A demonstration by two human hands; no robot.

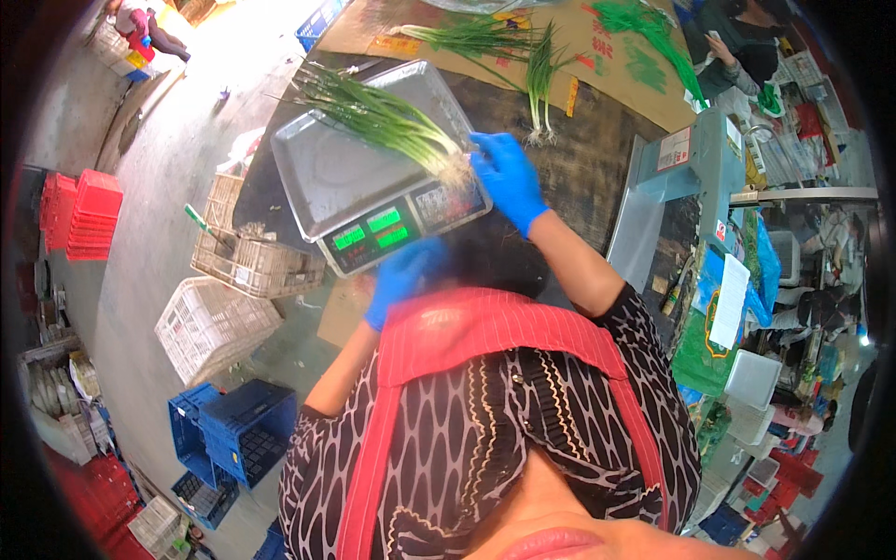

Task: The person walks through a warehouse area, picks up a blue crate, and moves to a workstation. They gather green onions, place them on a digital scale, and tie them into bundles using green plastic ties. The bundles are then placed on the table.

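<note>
A bunch of green onions (399, 119) lies across the metal pan (336, 175) of a digital scale, with white stems and roots toward me. My right hand (509, 178), in a blue glove, is beside the root end at the pan's right edge. Its fingers are bent, and whether they touch the roots is unclear. Below the lit green display (371, 227), my blue-gloved left hand (406, 273) is blurred near the scale's front edge. Farther back on the table lie a small bunch of green onions (539, 87) and a larger one (469, 40).
Green netting (647, 35) lies on flattened cardboard (448, 14) at the back. A grey-green machine (689, 164) stands to the right. White crates (217, 329) and blue crates (245, 434) sit on the floor at left. Another person (742, 49) is at the upper right.
</note>
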